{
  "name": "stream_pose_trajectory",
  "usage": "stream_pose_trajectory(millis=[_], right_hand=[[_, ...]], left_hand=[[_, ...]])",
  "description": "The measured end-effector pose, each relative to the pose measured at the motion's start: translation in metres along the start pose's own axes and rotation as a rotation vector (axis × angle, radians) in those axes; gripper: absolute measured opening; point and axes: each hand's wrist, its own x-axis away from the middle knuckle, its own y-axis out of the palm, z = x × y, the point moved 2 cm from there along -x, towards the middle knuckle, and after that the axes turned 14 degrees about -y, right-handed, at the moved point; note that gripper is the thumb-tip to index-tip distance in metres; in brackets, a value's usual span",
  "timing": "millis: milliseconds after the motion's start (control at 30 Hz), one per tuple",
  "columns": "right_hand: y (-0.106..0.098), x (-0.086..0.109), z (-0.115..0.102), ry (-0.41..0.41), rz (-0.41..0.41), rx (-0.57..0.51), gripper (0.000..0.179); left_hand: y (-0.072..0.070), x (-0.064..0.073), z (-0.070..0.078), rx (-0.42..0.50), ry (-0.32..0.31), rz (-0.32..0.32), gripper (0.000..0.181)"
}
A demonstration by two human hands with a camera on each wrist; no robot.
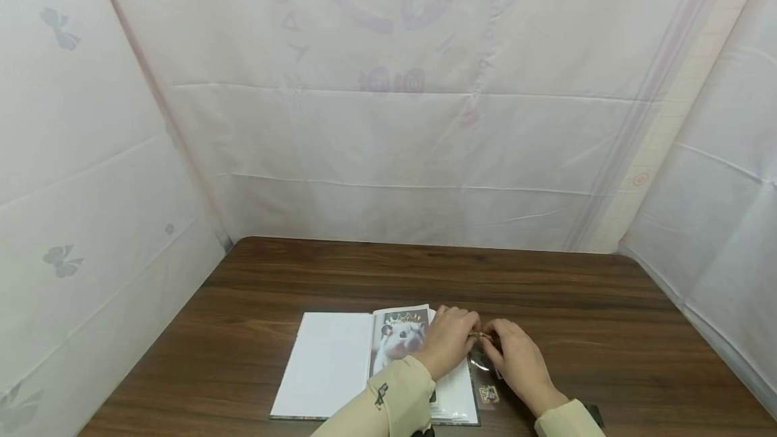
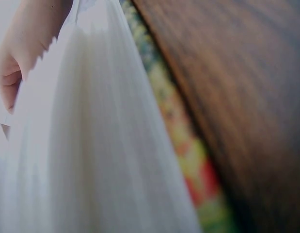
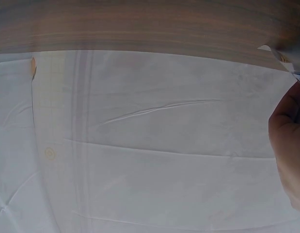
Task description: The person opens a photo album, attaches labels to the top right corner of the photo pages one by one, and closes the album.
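Note:
An open photo album (image 1: 328,356) lies on the table, its left side blank white; on its right page is a picture of a white hamster with a crown (image 1: 400,336). My left hand (image 1: 448,339) reaches over that page, fingers curled at the album's right edge. Facing it, my right hand (image 1: 519,363) has thumb and fingers bent together. Between the fingertips, both hands pinch a small thin printed piece (image 1: 481,334); its kind is unclear. Its pale corner (image 3: 265,47) shows by the right hand in the right wrist view. Glossy clear film (image 1: 481,359) hangs or lies below.
A small square sticker-like picture (image 1: 488,394) lies beside the album's lower right corner. Partly behind the right sleeve is a dark object (image 1: 595,415). The brown wooden table (image 1: 243,302) is bordered by white cloth walls (image 1: 388,140). Album page edges (image 2: 106,121) fill the left wrist view.

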Motion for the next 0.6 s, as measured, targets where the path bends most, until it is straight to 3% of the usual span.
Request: stream_pose_trajectory(millis=[367, 600], right_hand=[[0.0008, 0.0002, -0.0002, 0.048, -0.048, -0.047, 0.011], [-0.0011, 0.0012, 0.0001, 0.012, -0.027, 0.002, 0.013]], left_hand=[[-0.0006, 0.0003, 0.0007, -0.015, 0.009, 0.001, 0.015], [-0.0005, 0.0010, 0.0006, -0.010, 0.019, 0.032, 0.015]])
